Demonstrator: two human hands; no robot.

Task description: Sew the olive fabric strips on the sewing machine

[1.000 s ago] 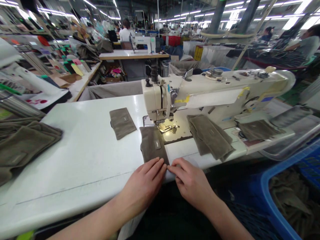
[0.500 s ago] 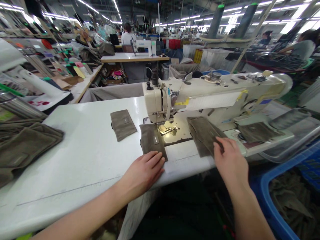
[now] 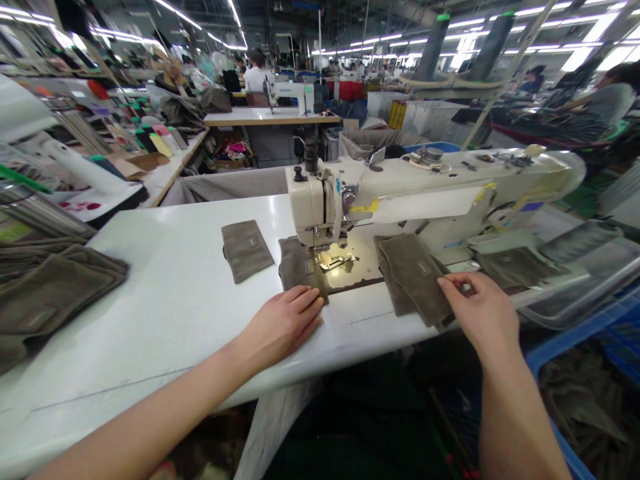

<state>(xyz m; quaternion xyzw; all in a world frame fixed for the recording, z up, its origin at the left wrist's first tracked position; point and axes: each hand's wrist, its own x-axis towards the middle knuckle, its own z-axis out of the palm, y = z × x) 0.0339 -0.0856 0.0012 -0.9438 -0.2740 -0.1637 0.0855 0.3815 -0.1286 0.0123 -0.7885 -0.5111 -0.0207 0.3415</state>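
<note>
My left hand (image 3: 287, 320) lies flat, fingers stretched, over the front end of a brown fabric piece (image 3: 295, 261) with a small label. That piece sits at the left of the sewing machine's needle area (image 3: 327, 250). Off to the right, my right hand (image 3: 483, 307) pinches the edge of another brown labelled fabric piece (image 3: 417, 273) between thumb and finger. It overlaps a further brown piece (image 3: 400, 301), partly hidden beneath it. A separate labelled fabric piece (image 3: 246, 251) lies flat on the white table (image 3: 175, 300), left of the machine.
A pile of brown fabric (image 3: 55, 293) stands at the table's left end. More brown fabric (image 3: 517, 265) lies right of the machine. A blue basket (image 3: 545, 357) with fabric is at lower right. Another machine (image 3: 290, 93) and a seated person (image 3: 257, 75) are farther back.
My right hand has moved right and now pinches the edge of its fabric piece, which has turned slightly. The left hand and the piece under it have shifted a little back and left.
</note>
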